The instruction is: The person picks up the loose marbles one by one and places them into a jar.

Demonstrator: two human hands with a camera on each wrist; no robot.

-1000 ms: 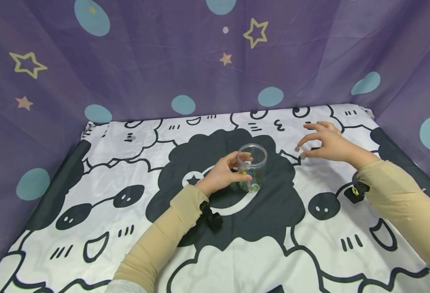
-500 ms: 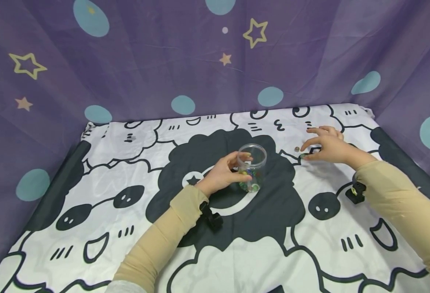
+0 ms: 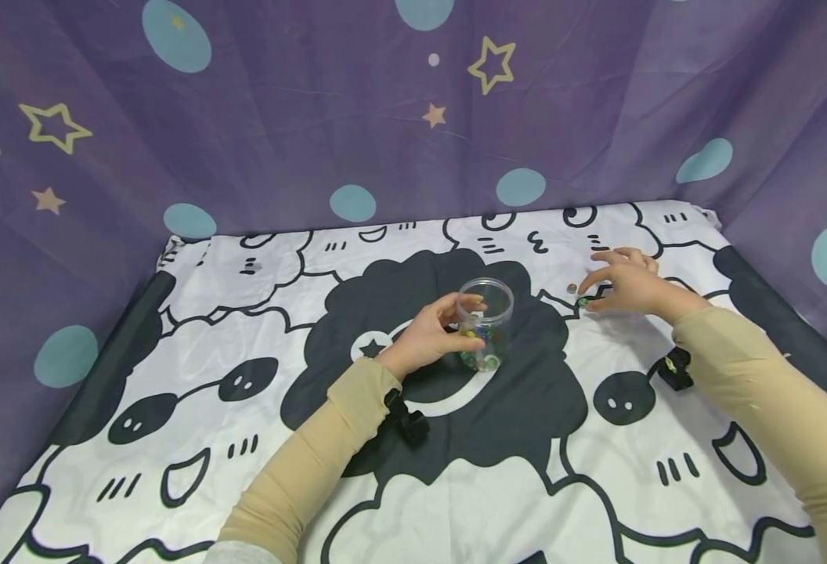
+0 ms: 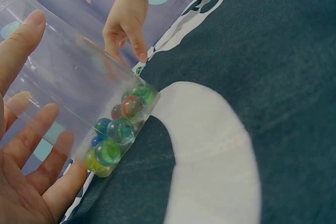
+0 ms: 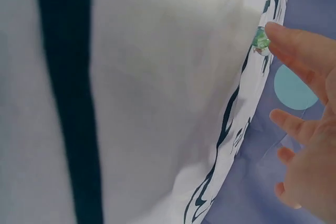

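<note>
A clear plastic jar (image 3: 485, 317) with no lid stands on the dark patch of the cloth. My left hand (image 3: 431, 335) grips its side, thumb in front and fingers behind. Several glass marbles (image 4: 121, 130), green, blue, yellow and red-brown, lie at the jar's bottom. To the right, a green marble (image 3: 583, 301) rests on the cloth. My right hand (image 3: 628, 286) is right at it, index fingertip and thumb tip on either side. In the right wrist view the thumb (image 5: 278, 32) overlaps this green marble's edge. A brownish marble (image 3: 572, 288) lies just beyond the green one.
A white cloth (image 3: 244, 486) with black cartoon drawings covers the table. Purple curtain (image 3: 385, 102) with stars and blue spots hangs behind and at both sides. Black wrist cameras sit on the left sleeve (image 3: 360, 399) and the right sleeve (image 3: 738, 352).
My right hand has lowered slightly, and its index fingertip has moved from over the brownish marble to the green one. The left hand and jar have stayed in place.
</note>
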